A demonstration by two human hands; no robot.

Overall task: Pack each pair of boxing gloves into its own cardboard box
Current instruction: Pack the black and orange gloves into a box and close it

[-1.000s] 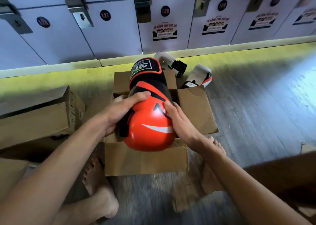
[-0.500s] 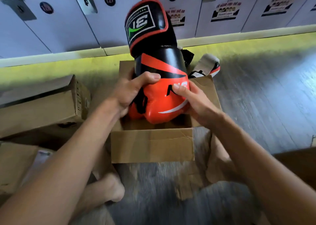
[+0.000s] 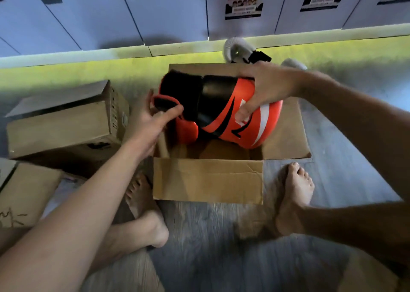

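Note:
An orange and black boxing glove (image 3: 221, 112) lies on its side across the mouth of an open cardboard box (image 3: 207, 180), cuff to the left, padded end to the right. My right hand (image 3: 264, 92) grips the orange padded end from above. My left hand (image 3: 153, 118) holds the black cuff, thumb on its red-trimmed edge. A white pair of gloves (image 3: 237, 49) lies on the floor behind the box, partly hidden by my right hand.
A shut cardboard box (image 3: 64, 120) stands to the left, with another box (image 3: 24, 191) in front of it. Numbered lockers (image 3: 155, 14) line the far wall. My bare feet (image 3: 292, 194) rest on the grey wooden floor beside the open box.
The glove stood upright in both hands and now lies sideways over the box. My right hand has moved onto the top of the padded end, my left to the cuff.

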